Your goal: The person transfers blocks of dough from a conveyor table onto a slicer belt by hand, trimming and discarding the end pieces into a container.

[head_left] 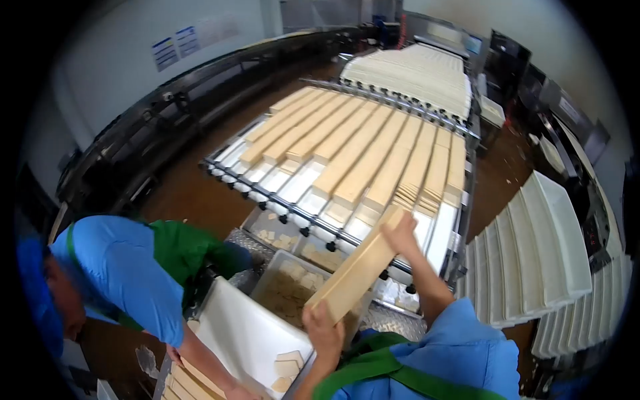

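Observation:
Between my two hands is a long stack of thin, pale yellow sheets (353,270), tilted above the near edge of the conveyor. My left hand (325,331) grips its lower end, and my right hand (403,235) grips the upper end. Behind the stack, long rows of similar pale sheets (353,143) lie side by side on the white conveyor belts (293,184). A few sheets near my right hand lean over in a fan. Below the held stack, a grey bin (273,293) holds loose pieces.
At the left, a co-worker in a blue shirt (127,257) reaches toward stacked sheets (183,385) beside a white tray (233,320) with loose pieces. Nested white trays (527,257) stand at the right. A metal rail (313,220) with black knobs edges the conveyor.

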Action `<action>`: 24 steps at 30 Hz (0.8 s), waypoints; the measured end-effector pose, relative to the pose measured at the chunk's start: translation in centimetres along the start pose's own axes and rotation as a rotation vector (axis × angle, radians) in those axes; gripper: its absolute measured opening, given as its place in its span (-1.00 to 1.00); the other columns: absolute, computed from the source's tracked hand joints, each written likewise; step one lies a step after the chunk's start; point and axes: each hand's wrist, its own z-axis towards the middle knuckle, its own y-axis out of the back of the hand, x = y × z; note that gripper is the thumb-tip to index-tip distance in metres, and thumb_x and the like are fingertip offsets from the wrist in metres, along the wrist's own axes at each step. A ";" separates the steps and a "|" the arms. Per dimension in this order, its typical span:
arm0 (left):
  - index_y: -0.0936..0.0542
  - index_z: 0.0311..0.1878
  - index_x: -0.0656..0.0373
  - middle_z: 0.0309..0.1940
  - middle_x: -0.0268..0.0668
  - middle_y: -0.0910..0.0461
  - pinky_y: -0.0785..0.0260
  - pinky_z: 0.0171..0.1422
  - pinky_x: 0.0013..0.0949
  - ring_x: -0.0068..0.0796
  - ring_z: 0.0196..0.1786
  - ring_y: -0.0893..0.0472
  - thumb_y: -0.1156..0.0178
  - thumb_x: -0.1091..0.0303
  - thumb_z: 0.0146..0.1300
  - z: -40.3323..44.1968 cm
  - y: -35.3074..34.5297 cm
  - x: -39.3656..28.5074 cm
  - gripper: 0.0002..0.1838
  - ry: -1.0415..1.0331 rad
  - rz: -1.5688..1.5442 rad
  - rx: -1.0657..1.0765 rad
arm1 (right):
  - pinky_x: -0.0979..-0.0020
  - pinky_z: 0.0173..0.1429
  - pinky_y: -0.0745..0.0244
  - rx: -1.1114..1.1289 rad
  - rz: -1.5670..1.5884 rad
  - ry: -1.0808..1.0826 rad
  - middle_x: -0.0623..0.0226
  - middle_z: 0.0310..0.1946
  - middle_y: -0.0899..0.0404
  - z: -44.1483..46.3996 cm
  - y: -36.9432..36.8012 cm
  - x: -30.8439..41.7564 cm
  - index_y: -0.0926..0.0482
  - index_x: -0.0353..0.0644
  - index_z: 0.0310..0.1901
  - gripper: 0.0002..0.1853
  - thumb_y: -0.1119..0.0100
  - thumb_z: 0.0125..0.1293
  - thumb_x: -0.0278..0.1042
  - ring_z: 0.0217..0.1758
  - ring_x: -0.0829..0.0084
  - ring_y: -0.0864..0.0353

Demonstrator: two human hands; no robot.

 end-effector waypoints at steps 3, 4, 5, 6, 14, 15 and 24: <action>-0.32 0.31 0.07 0.20 0.22 -0.24 -0.34 0.18 0.03 0.27 0.16 -0.36 -0.36 0.31 0.05 1.5 -3.0 -5.7 -0.29 -0.154 -0.081 0.234 | 0.05 -0.21 -0.62 0.026 -0.033 -0.299 -0.28 0.22 -0.04 2.6 9.5 -3.0 -0.02 -0.46 0.29 -0.04 -0.25 0.03 0.03 0.10 -0.16 -0.43; -0.32 0.31 0.01 0.23 0.20 -0.22 -0.38 0.15 0.02 0.25 0.15 -0.39 -0.37 0.27 0.07 1.4 -4.1 -7.0 -0.29 -0.239 -0.151 0.357 | 0.11 -0.42 -0.66 0.110 0.010 -0.421 -0.30 0.21 -0.06 2.7 12.6 -2.4 -0.03 -0.47 0.28 -0.05 -0.24 0.02 0.04 0.02 -0.12 -0.51; -0.32 0.31 0.01 0.23 0.20 -0.22 -0.38 0.15 0.02 0.25 0.15 -0.39 -0.37 0.27 0.07 1.1 -5.2 -7.9 -0.29 -0.241 -0.159 0.384 | 0.17 -0.50 -0.63 0.138 -0.015 -0.441 -0.30 0.19 -0.11 3.6 14.1 -4.6 -0.06 -0.48 0.27 -0.06 -0.23 0.02 0.04 -0.05 -0.08 -0.55; -0.33 0.31 -0.03 0.26 0.17 -0.17 -0.40 0.16 -0.02 0.21 0.19 -0.38 -0.37 0.22 0.09 0.9 -6.4 -8.7 -0.31 -0.318 -0.156 0.491 | 0.22 -0.58 -0.61 0.171 -0.036 -0.455 -0.29 0.17 -0.16 4.1 15.2 -6.1 -0.10 -0.48 0.26 -0.08 -0.21 0.03 0.05 -0.11 -0.04 -0.59; -0.34 0.29 -0.01 0.32 0.15 -0.07 -0.48 0.12 -0.08 0.23 0.19 -0.43 -0.24 0.29 0.20 2.0 -11.6 -13.3 -0.43 -0.473 -0.349 0.886 | -0.10 0.26 -0.22 0.334 -0.667 -0.210 -0.11 0.16 -0.40 9.9 16.2 -11.5 -0.37 -0.37 0.18 -0.29 0.11 0.23 0.14 0.29 -0.04 -0.30; -0.35 0.27 0.02 0.32 0.16 -0.06 -0.49 0.11 -0.07 0.25 0.17 -0.45 -0.20 0.36 0.20 2.8 -12.0 -13.8 -0.46 -0.439 -0.359 0.912 | -0.01 0.42 0.12 0.310 -0.648 -0.226 -0.05 0.19 -0.43 10.9 16.1 -11.3 -0.43 -0.33 0.15 -0.33 0.25 0.27 0.12 0.35 -0.05 -0.19; -0.36 0.25 0.05 0.31 0.17 -0.06 -0.48 0.08 -0.10 0.22 0.11 -0.48 -0.18 0.44 0.17 4.3 -15.9 -14.6 -0.46 -0.304 -0.444 0.896 | 0.02 0.50 0.24 0.450 -0.601 -0.296 -0.06 0.41 -0.14 16.1 16.8 -13.3 -0.25 -0.41 0.31 -0.24 0.20 0.24 0.08 0.47 -0.03 -0.08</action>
